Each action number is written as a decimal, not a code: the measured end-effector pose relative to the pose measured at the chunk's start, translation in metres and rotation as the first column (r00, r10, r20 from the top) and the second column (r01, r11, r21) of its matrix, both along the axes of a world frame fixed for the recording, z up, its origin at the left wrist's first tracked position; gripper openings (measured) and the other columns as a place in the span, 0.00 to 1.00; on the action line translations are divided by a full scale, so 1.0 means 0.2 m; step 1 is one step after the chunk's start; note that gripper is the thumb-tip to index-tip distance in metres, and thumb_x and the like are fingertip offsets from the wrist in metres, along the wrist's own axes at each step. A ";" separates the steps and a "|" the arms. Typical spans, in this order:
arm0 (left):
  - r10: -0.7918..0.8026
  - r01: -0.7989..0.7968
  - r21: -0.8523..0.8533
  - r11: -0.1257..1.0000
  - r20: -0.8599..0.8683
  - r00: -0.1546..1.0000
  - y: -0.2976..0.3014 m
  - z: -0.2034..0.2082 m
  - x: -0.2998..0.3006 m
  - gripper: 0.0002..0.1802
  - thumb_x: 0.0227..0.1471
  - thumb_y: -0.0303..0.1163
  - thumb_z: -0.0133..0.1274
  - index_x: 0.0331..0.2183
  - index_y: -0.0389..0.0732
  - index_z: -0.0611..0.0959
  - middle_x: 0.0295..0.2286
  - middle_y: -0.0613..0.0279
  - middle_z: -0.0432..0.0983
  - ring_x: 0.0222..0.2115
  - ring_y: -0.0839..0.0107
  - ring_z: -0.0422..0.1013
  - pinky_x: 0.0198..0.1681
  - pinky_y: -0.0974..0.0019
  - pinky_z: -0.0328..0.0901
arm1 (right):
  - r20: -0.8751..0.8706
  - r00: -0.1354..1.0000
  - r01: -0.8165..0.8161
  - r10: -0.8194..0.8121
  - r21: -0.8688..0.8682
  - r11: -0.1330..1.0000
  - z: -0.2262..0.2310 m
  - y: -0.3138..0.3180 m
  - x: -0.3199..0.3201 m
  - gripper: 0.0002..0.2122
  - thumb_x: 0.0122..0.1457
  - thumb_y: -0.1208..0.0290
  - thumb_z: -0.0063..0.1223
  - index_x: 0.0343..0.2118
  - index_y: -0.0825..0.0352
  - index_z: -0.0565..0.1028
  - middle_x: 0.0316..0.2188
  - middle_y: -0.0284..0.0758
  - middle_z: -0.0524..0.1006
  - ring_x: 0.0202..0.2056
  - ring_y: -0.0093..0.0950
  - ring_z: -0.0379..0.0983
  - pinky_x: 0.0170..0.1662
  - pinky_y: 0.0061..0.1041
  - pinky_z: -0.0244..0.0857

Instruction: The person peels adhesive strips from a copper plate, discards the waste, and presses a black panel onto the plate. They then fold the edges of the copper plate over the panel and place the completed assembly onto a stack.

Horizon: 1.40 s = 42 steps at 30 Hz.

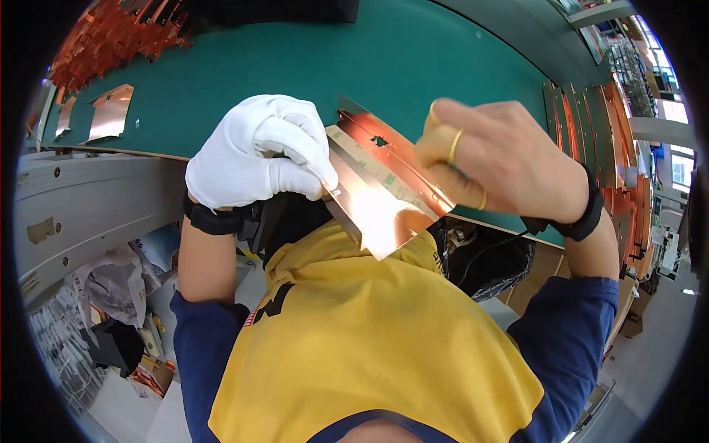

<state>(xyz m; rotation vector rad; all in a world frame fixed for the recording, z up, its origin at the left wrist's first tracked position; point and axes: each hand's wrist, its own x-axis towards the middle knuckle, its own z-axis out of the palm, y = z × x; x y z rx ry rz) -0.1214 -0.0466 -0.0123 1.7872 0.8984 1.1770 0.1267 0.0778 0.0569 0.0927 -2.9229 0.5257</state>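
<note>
My left hand [262, 155], in a white glove, is closed on the left edge of a bent copper sheet-metal plate [373, 210], held tilted above the table's near edge. A pale strip with faint green print [375, 171] runs along the plate, beside a small dark cut-out. Over the plate's right end is my right hand [502, 159], bare except for yellow finger cots. Its fingers are curled in and somewhat blurred by motion. Whatever they may pinch is hidden, and I cannot tell whether they touch the plate.
The green table [413, 59] carries a heap of copper pieces [122, 44] at the far left. Two copper plates [111, 114] lie nearer on that side. More plates stand in a row [591, 133] at right. Below the table edge is a black bag-lined bin [502, 269].
</note>
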 end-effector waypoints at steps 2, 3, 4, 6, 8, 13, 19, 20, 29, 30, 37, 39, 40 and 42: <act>-0.040 0.042 0.049 0.998 -0.053 0.998 0.01 0.01 0.01 0.09 0.31 0.19 0.65 0.23 0.36 0.86 0.22 0.63 0.76 0.24 0.75 0.70 0.26 0.72 0.64 | -0.034 0.998 0.056 -0.058 -0.046 0.997 0.00 0.02 0.01 0.07 0.46 0.79 0.60 0.29 0.66 0.74 0.24 0.32 0.71 0.21 0.30 0.69 0.21 0.26 0.61; -0.047 0.050 0.053 0.997 -0.055 0.997 0.02 0.01 0.01 0.09 0.31 0.19 0.65 0.23 0.36 0.86 0.22 0.64 0.76 0.25 0.75 0.70 0.26 0.72 0.64 | -0.026 0.999 0.032 -0.036 -0.129 0.991 0.02 0.03 0.04 0.07 0.46 0.78 0.60 0.29 0.66 0.75 0.25 0.32 0.72 0.21 0.29 0.69 0.21 0.26 0.60; -0.048 0.051 0.056 0.997 -0.057 0.997 0.01 0.01 0.01 0.09 0.31 0.19 0.66 0.23 0.37 0.86 0.22 0.64 0.76 0.25 0.75 0.70 0.26 0.72 0.64 | -0.020 1.000 0.001 -0.006 -0.214 0.977 0.03 0.04 0.05 0.07 0.46 0.78 0.60 0.30 0.66 0.76 0.25 0.32 0.73 0.21 0.28 0.69 0.21 0.26 0.60; -0.047 0.050 0.057 0.997 -0.058 0.997 0.01 0.00 0.00 0.10 0.30 0.19 0.66 0.23 0.37 0.86 0.22 0.64 0.76 0.25 0.75 0.70 0.26 0.72 0.64 | -0.016 1.000 -0.030 0.026 -0.298 0.954 0.04 0.04 0.05 0.07 0.46 0.78 0.61 0.30 0.66 0.77 0.25 0.31 0.74 0.21 0.28 0.69 0.21 0.26 0.60; -0.020 0.020 -0.005 1.000 0.009 1.000 0.00 -0.01 0.00 0.10 0.31 0.18 0.66 0.24 0.36 0.86 0.22 0.63 0.76 0.25 0.74 0.71 0.26 0.72 0.64 | 0.015 0.995 -0.093 0.099 -0.216 0.972 0.05 -0.01 0.07 0.08 0.46 0.77 0.61 0.31 0.66 0.79 0.26 0.30 0.75 0.21 0.27 0.69 0.21 0.25 0.59; -0.013 0.026 -0.107 0.994 0.119 0.993 0.00 0.00 0.01 0.10 0.32 0.16 0.65 0.24 0.34 0.85 0.24 0.61 0.76 0.24 0.74 0.72 0.26 0.73 0.66 | 0.005 0.993 -0.118 0.119 -0.117 0.986 0.05 -0.03 0.08 0.09 0.46 0.74 0.63 0.32 0.66 0.80 0.26 0.29 0.75 0.19 0.26 0.67 0.20 0.25 0.58; 0.029 -0.013 -0.118 0.993 0.134 0.991 -0.01 -0.01 0.03 0.13 0.25 0.20 0.66 0.22 0.37 0.85 0.22 0.64 0.73 0.24 0.72 0.69 0.26 0.71 0.63 | 0.037 0.984 -0.171 0.172 -0.015 0.985 0.06 -0.03 0.10 0.10 0.44 0.73 0.63 0.32 0.66 0.80 0.26 0.29 0.74 0.18 0.25 0.64 0.19 0.24 0.55; 0.004 0.017 -0.131 0.991 0.159 0.987 -0.01 0.00 0.02 0.11 0.29 0.17 0.65 0.24 0.35 0.85 0.23 0.62 0.74 0.24 0.72 0.71 0.26 0.72 0.65 | 0.023 0.984 -0.177 0.177 0.021 0.984 0.07 -0.04 0.10 0.11 0.43 0.73 0.63 0.32 0.66 0.80 0.25 0.29 0.74 0.17 0.24 0.63 0.19 0.23 0.54; 0.003 0.027 -0.157 0.987 0.188 0.982 -0.02 -0.01 0.01 0.09 0.34 0.13 0.63 0.25 0.33 0.85 0.24 0.61 0.75 0.24 0.73 0.73 0.26 0.74 0.68 | -0.029 0.983 -0.176 0.180 0.091 0.980 0.06 -0.06 0.09 0.09 0.33 0.70 0.54 0.12 0.65 0.66 0.23 0.30 0.67 0.16 0.25 0.57 0.20 0.23 0.53; 0.005 0.024 -0.156 0.987 0.188 0.982 -0.02 -0.01 0.00 0.09 0.34 0.13 0.63 0.25 0.33 0.85 0.24 0.61 0.75 0.24 0.73 0.73 0.26 0.74 0.68 | -0.029 0.983 -0.179 0.182 0.091 0.980 0.06 -0.06 0.09 0.09 0.33 0.70 0.54 0.12 0.65 0.66 0.23 0.30 0.67 0.16 0.25 0.57 0.20 0.23 0.53; -0.048 0.068 -0.162 0.985 0.127 0.991 -0.01 0.00 0.00 0.07 0.33 0.18 0.64 0.22 0.36 0.85 0.24 0.63 0.76 0.25 0.72 0.73 0.27 0.71 0.66 | 0.031 0.982 -0.187 0.185 0.204 0.961 0.09 -0.12 0.07 0.12 0.39 0.77 0.61 0.30 0.67 0.78 0.22 0.29 0.70 0.18 0.22 0.62 0.20 0.22 0.54; -0.060 0.060 -0.092 0.994 0.011 0.998 -0.01 0.02 0.01 0.07 0.32 0.20 0.65 0.22 0.37 0.85 0.24 0.64 0.76 0.25 0.71 0.73 0.27 0.69 0.66 | 0.039 0.985 -0.172 0.168 0.178 0.969 0.05 -0.11 0.04 0.11 0.39 0.77 0.61 0.29 0.66 0.77 0.22 0.29 0.69 0.18 0.22 0.62 0.20 0.22 0.54; -0.065 0.063 -0.022 0.998 -0.107 0.992 0.00 0.04 0.02 0.07 0.31 0.21 0.65 0.21 0.38 0.85 0.24 0.65 0.76 0.26 0.69 0.73 0.28 0.68 0.66 | 0.046 0.988 -0.153 0.148 0.152 0.976 0.03 -0.10 0.03 0.09 0.40 0.77 0.61 0.28 0.66 0.76 0.21 0.30 0.68 0.18 0.23 0.62 0.20 0.22 0.54; -0.069 0.082 0.052 0.995 -0.224 0.972 0.01 0.05 0.05 0.07 0.31 0.23 0.66 0.20 0.39 0.85 0.24 0.67 0.76 0.26 0.68 0.73 0.28 0.67 0.66 | 0.054 0.991 -0.126 0.119 0.131 0.983 0.00 -0.07 0.02 0.08 0.41 0.78 0.61 0.27 0.65 0.75 0.21 0.31 0.67 0.18 0.23 0.63 0.20 0.21 0.55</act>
